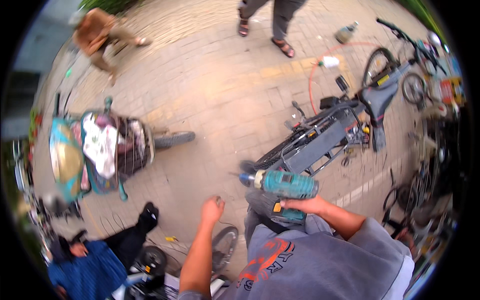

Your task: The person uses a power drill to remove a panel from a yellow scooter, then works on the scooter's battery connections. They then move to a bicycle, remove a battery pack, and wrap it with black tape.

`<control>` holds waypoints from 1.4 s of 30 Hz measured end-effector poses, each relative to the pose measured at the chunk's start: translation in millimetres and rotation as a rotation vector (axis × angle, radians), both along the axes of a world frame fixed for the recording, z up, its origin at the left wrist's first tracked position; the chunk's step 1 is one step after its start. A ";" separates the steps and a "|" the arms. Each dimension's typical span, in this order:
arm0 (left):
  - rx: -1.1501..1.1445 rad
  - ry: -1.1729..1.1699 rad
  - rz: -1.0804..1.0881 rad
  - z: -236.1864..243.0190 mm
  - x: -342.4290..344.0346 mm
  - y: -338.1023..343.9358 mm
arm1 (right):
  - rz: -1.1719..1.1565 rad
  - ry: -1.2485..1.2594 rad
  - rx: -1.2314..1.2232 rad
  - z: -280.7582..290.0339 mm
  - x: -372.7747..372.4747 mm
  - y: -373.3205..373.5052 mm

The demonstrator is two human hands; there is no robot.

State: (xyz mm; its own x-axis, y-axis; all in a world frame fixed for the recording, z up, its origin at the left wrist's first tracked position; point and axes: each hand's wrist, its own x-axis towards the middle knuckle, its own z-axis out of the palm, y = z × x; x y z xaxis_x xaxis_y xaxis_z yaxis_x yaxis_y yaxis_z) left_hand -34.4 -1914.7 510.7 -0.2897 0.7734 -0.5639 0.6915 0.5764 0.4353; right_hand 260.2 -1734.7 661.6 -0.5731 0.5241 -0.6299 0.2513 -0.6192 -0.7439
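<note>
My right hand (299, 205) grips a teal cordless drill (287, 184) by its handle, held level in front of my grey shirt with the bit pointing left. My left hand (213, 208) is lower and to the left, fingers curled together; whatever is in them is too small to make out. Just beyond the drill lies or leans a grey and black electric bicycle (325, 140), its rear wheel behind the drill. A bare wheel rim (225, 245) is below my left hand.
A scooter (67, 157) with a loaded basket is at left. A person in blue (92, 265) is at lower left; two people (95, 35) (280, 25) are at the top. A red hose (311, 85), bottles (345, 34) and more bicycles (415, 87) are on the right.
</note>
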 end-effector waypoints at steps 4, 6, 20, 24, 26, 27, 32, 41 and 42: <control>0.116 -0.096 -0.059 6.4 -66.5 136.9 | -0.195 0.005 -0.114 -11.7 -32.9 27.2; 0.045 -0.119 -0.172 0.8 -77.0 180.2 | -0.324 0.067 -0.093 -21.4 -52.2 38.8; -0.543 -0.097 -1.709 -18.9 -26.8 318.0 | -1.061 -0.137 -0.105 -79.6 -106.7 183.1; -0.949 -0.105 -1.912 -33.3 -5.3 379.5 | -1.379 -0.138 -0.074 -93.2 -70.7 241.6; -0.896 -0.093 -2.025 -49.7 -2.3 417.7 | -1.498 -0.115 -0.050 -91.0 -53.0 272.1; -0.857 -0.093 -2.091 -61.1 5.9 443.4 | -1.530 -0.124 -0.060 -97.2 -43.7 280.1; -0.970 -0.503 -1.841 -36.8 64.9 603.0 | -1.733 -0.285 -0.149 -130.6 -3.4 316.1; -1.208 -0.587 -2.006 -22.4 164.3 746.8 | -2.058 0.089 -0.424 -179.2 47.1 411.9; -1.279 -0.485 -2.135 -19.3 194.0 750.4 | -2.079 0.094 -0.314 -209.7 47.0 416.4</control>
State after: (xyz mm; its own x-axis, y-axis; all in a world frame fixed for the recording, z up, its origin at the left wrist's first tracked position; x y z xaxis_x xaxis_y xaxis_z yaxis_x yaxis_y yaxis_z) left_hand 159.6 -1164.3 491.4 0.2360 -0.8237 -0.5156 0.4191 -0.3925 0.8187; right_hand 307.2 -1318.3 451.9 0.5486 0.1890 -0.8145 -0.8337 0.0505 -0.5498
